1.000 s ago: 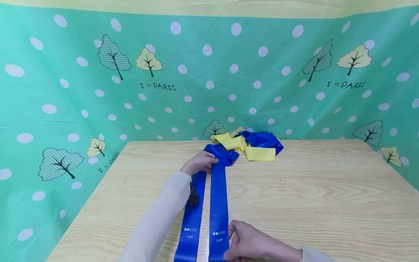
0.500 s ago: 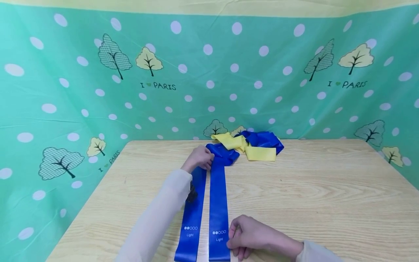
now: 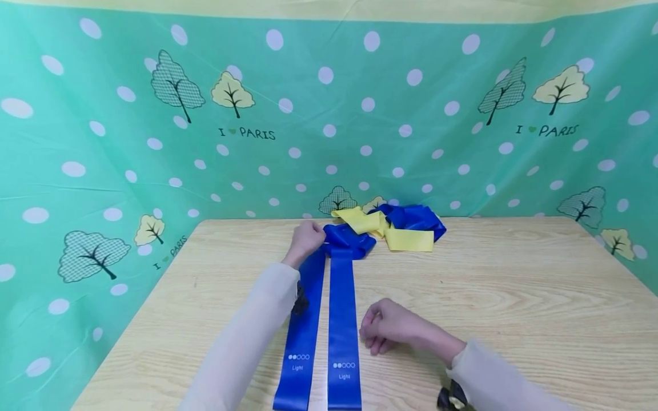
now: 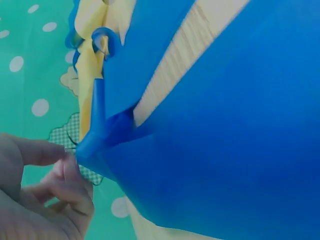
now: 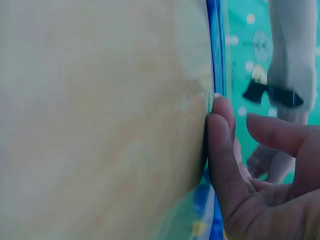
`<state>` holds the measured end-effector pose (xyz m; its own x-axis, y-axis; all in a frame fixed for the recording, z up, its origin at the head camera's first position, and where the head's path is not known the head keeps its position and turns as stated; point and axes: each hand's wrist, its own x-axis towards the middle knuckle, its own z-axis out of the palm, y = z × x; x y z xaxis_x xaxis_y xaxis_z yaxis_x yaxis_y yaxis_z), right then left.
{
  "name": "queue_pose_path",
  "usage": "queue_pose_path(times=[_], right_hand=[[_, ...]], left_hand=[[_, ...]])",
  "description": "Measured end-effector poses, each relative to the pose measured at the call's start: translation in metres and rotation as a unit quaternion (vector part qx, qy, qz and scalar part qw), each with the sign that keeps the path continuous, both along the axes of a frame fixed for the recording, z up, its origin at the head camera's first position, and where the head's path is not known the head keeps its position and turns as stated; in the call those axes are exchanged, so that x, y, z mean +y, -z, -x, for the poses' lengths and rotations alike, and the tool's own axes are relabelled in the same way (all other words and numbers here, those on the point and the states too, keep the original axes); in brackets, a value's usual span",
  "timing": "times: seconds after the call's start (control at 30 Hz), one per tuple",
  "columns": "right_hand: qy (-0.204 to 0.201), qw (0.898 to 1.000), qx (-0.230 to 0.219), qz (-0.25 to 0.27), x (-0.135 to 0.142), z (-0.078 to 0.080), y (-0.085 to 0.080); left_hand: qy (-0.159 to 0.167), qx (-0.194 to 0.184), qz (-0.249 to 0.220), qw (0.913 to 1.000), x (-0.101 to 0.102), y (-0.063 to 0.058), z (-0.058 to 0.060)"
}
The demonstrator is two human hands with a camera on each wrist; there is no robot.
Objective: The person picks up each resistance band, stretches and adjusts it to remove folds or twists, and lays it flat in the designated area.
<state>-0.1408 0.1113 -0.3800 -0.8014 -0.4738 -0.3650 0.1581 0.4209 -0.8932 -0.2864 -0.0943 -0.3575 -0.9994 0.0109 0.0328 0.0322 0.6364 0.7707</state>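
Note:
A long blue resistance band, printed "Light", lies as two flat strips, the left strip [image 3: 302,337] and the right strip [image 3: 343,314], running to a crumpled blue part [image 3: 354,245] at the back. At the far end of the left strip, my left hand [image 3: 307,237] pinches the band's edge. The left wrist view shows thumb and fingertip meeting right at a folded blue corner [image 4: 90,150]. Beside the right strip, my right hand [image 3: 388,326] hovers low over the table. Its thumb [image 5: 275,132] stands apart from the fingers in the right wrist view, holding nothing.
Behind the strips lie a yellow band [image 3: 409,240] and a second blue bundle [image 3: 416,221], heaped together near the table's back edge. A green dotted cloth [image 3: 329,114] hangs behind the wooden table [image 3: 514,297].
My right hand has left the near end of the right strip and moved away from me along it. My left hand has shifted slightly back and left. The strips stay nearly in place.

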Motion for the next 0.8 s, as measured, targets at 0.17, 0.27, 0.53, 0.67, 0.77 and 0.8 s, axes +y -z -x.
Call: queue_pose_path(times=[0.17,0.27,0.53,0.67,0.77,0.8], right_hand=[[0.068,0.998,-0.004,0.000,-0.001,0.033,0.001],[0.106,0.994,-0.010,0.012,-0.001,0.054,0.002],[0.204,0.975,-0.041,0.074,-0.005,0.105,0.003],[0.222,0.963,-0.064,0.136,-0.010,0.119,0.003],[0.225,0.957,-0.070,0.168,-0.014,0.125,0.005],[0.226,0.955,-0.067,0.177,-0.015,0.126,0.006]], left_hand=[[-0.032,0.030,0.018,0.9989,-0.003,0.005,0.003],[-0.040,0.012,0.023,0.9989,-0.004,0.006,0.003],[-0.012,-0.051,0.070,0.9962,-0.004,0.009,0.006],[-0.034,-0.031,0.049,0.9977,-0.002,0.010,0.011],[-0.051,0.001,0.017,0.9985,0.003,0.009,0.015],[-0.053,0.009,0.007,0.9986,0.005,0.008,0.016]])
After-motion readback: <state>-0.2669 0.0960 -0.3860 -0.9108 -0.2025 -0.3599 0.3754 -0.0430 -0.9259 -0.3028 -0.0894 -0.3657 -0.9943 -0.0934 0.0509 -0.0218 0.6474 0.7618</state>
